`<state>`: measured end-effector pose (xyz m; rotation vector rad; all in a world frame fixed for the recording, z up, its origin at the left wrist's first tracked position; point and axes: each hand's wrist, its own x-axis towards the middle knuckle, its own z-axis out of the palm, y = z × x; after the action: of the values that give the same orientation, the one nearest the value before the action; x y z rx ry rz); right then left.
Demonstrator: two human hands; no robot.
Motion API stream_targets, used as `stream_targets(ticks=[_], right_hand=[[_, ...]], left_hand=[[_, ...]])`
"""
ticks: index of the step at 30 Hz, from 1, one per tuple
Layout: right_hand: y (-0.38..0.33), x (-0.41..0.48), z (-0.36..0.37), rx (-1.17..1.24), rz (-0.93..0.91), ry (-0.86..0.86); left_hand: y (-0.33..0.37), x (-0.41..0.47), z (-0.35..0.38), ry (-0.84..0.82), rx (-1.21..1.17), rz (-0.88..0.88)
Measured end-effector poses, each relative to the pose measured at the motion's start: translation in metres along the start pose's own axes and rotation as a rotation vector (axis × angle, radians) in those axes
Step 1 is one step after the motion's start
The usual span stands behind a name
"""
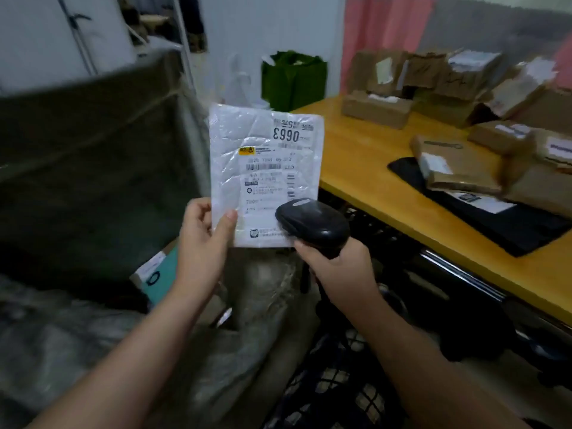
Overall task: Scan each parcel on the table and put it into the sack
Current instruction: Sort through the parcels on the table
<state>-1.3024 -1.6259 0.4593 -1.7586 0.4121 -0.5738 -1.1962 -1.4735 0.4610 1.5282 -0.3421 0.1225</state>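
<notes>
My left hand pinches the lower left corner of a flat white plastic parcel and holds it upright, label facing me. My right hand grips a black handheld scanner whose head overlaps the parcel's lower right corner. The big dark green sack gapes open on the left, behind and below the parcel. Several brown cardboard parcels lie on the wooden table at the right.
A black mat lies on the table under the nearer boxes. A green bag stands by the back wall. A teal box lies low at the sack's edge, and a black mesh chair sits beneath my right arm.
</notes>
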Motion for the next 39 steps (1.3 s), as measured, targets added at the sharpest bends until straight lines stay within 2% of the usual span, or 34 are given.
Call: stream_targets(ticks=[8, 11, 14, 16, 20, 23, 25, 28, 34, 39], right_hand=[[0.01, 0.005, 0.091, -0.248, -0.018, -0.273], [0.014, 0.009, 0.106, -0.335, 0.0, -0.298], [0.014, 0.016, 0.115, -0.355, 0.054, -0.313], [0.018, 0.023, 0.12, -0.33, 0.086, -0.305], [0.03, 0.033, 0.12, -0.295, 0.102, -0.266], [0.036, 0.037, 0.117, -0.298, 0.144, -0.267], [0.039, 0.039, 0.113, -0.276, 0.141, -0.253], [0.035, 0.042, 0.1, -0.201, 0.125, -0.196], [0.009, 0.043, 0.039, -0.203, 0.077, -0.035], [-0.002, 0.025, -0.057, -0.246, 0.015, 0.149]], left_hand=[[-0.048, -0.007, -0.123, 0.476, 0.256, -0.025], [-0.06, 0.005, -0.145, 0.521, 0.415, -0.047], [-0.073, 0.025, -0.145, 0.415, 0.548, -0.065], [-0.082, 0.039, -0.135, 0.333, 0.554, -0.082], [-0.106, 0.072, -0.122, 0.254, 0.589, -0.281], [-0.12, 0.085, -0.121, 0.127, 0.808, -0.376], [-0.118, 0.087, -0.116, 0.085, 0.918, -0.31], [-0.103, 0.084, -0.099, 0.031, 0.932, -0.123], [-0.053, 0.071, -0.017, -0.159, 0.823, 0.171], [-0.01, 0.04, 0.08, -0.356, 0.681, 0.297]])
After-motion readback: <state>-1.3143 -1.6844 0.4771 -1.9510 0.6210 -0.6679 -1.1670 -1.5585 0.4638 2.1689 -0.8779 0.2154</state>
